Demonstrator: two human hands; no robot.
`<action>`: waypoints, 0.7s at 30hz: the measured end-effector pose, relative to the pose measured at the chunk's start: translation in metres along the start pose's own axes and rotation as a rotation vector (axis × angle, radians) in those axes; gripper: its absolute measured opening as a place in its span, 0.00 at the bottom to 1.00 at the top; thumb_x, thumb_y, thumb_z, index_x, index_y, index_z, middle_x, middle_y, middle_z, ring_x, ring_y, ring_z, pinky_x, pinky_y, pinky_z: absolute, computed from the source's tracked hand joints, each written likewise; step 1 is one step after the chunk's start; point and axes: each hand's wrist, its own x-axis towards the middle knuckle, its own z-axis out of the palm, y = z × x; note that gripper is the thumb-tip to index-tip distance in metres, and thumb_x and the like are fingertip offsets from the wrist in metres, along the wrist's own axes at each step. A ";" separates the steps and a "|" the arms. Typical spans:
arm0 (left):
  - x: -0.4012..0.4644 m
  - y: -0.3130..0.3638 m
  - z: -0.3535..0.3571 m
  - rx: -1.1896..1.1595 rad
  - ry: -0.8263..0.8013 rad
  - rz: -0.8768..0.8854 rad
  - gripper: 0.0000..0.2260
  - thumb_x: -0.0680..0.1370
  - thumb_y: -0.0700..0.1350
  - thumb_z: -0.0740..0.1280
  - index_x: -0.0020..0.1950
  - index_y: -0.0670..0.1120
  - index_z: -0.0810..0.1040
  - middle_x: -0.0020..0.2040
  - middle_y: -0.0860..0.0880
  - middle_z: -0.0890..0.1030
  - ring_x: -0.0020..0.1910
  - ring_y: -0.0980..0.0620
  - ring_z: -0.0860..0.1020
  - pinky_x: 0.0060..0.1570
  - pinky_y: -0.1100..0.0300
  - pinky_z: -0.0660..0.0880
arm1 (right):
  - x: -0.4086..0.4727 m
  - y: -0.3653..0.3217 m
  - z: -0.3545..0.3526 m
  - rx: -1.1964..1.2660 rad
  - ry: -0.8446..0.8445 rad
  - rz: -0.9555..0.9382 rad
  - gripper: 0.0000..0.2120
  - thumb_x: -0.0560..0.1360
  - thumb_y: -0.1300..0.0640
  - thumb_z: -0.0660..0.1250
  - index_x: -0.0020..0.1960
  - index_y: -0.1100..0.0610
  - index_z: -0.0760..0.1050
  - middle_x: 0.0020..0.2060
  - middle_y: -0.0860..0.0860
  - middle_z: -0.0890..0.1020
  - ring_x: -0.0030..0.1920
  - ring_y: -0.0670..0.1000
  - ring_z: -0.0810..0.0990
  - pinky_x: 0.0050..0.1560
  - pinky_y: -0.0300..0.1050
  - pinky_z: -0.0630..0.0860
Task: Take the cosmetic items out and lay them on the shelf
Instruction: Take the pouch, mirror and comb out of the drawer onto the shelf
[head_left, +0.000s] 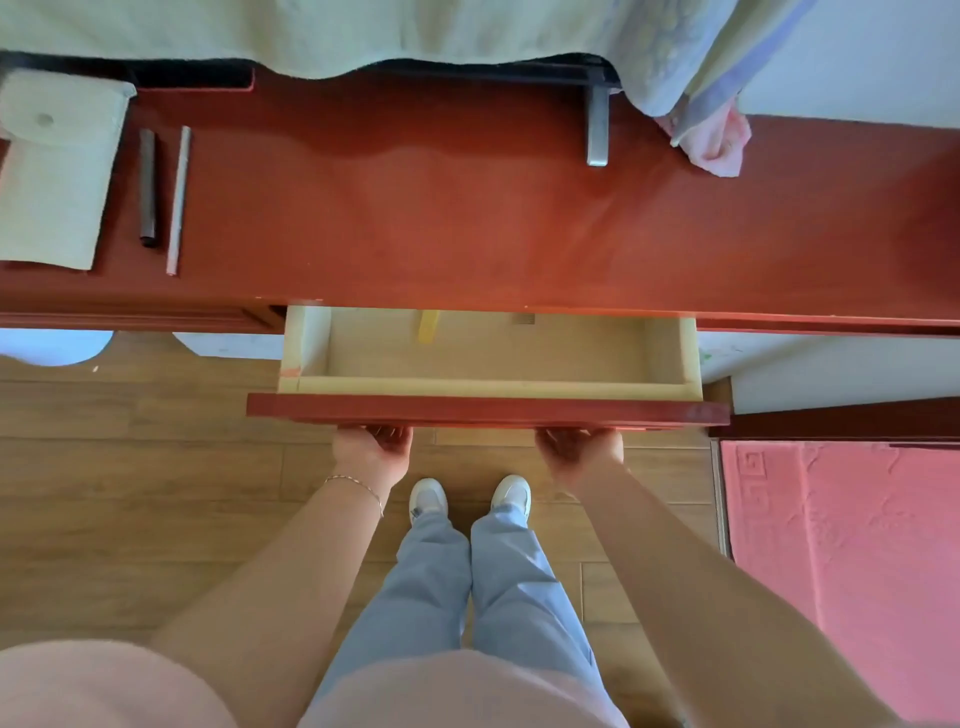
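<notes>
A reddish-brown shelf top (467, 218) runs across the view. Below it a drawer with a red front (488, 408) stands pulled partly out; its pale inside shows only a yellow strip (428, 326) at the back. My left hand (371, 452) and my right hand (579, 452) both grip the underside of the drawer front, fingers curled up under it. On the shelf's left end lie a pale green pouch (52, 171), a dark pencil-like stick (147, 187) and a silver stick (178, 200), side by side.
A light green cloth (363, 31) hangs over the back of the shelf, with a pink cloth (717, 145) at its right corner. A metal bracket (597, 127) stands on the shelf. A pink rug (841, 545) covers the wooden floor at right.
</notes>
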 end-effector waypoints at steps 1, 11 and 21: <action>-0.005 -0.001 -0.007 -0.003 0.008 -0.003 0.12 0.78 0.43 0.53 0.46 0.42 0.76 0.44 0.46 0.78 0.44 0.47 0.78 0.52 0.55 0.76 | -0.005 0.004 -0.008 -0.003 0.001 -0.004 0.11 0.75 0.62 0.51 0.42 0.61 0.72 0.40 0.57 0.77 0.42 0.57 0.76 0.62 0.51 0.71; -0.021 -0.014 -0.065 0.063 0.052 0.020 0.13 0.79 0.47 0.54 0.49 0.44 0.77 0.48 0.46 0.80 0.49 0.45 0.78 0.60 0.49 0.72 | -0.022 0.033 -0.062 -0.066 0.037 -0.014 0.14 0.72 0.65 0.56 0.55 0.63 0.75 0.53 0.59 0.80 0.54 0.59 0.77 0.62 0.54 0.72; -0.048 -0.039 -0.103 2.009 -0.553 0.957 0.14 0.77 0.51 0.54 0.50 0.51 0.79 0.44 0.55 0.82 0.43 0.55 0.78 0.41 0.58 0.75 | -0.072 0.039 -0.054 -2.309 -0.057 -0.408 0.16 0.77 0.56 0.54 0.63 0.58 0.69 0.59 0.57 0.76 0.58 0.58 0.75 0.54 0.48 0.73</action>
